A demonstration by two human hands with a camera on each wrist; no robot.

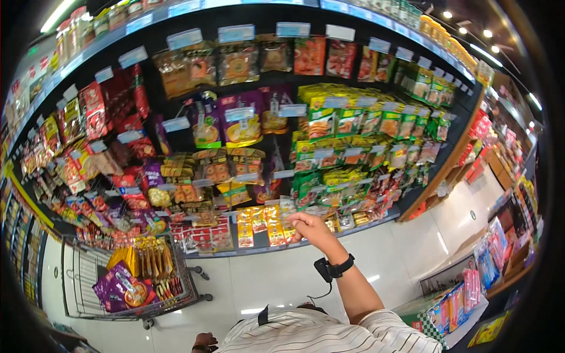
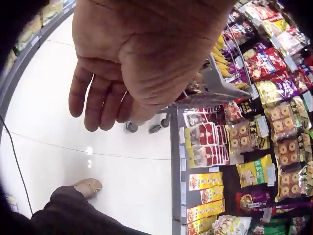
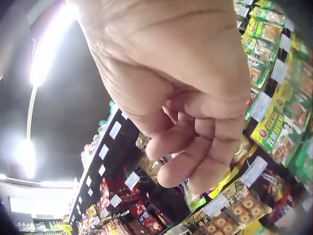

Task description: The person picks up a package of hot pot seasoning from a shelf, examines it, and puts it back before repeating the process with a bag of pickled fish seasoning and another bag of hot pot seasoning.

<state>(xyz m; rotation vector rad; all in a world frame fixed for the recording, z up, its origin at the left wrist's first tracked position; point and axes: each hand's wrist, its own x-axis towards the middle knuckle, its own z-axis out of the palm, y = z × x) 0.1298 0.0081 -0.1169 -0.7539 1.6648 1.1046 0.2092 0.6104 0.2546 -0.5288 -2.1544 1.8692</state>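
Note:
My right hand [image 1: 312, 228] is held out in front of the low shelf, with its fingers loosely bent and nothing in them. In the head view it overlaps the area beside the yellow and orange packets [image 1: 275, 226]. The right wrist view shows the bent fingers [image 3: 183, 161] from the palm side, with green-and-yellow bags [image 3: 276, 129] to their right. Down by my body hangs my left hand [image 1: 205, 340]. Its relaxed fingers [image 2: 100, 100] hold nothing in the left wrist view, where the cart wheels [image 2: 159, 125] show beyond them.
A shopping cart [image 1: 73, 279] stands at left against the shelf, carrying purple bags [image 1: 122, 288] and yellow packets [image 1: 150, 259]. Hanging snack bags fill the curved shelf rack ahead. To the right, a bin of colourful packs [image 1: 456, 306] stands on the pale tiled floor [image 1: 382, 265].

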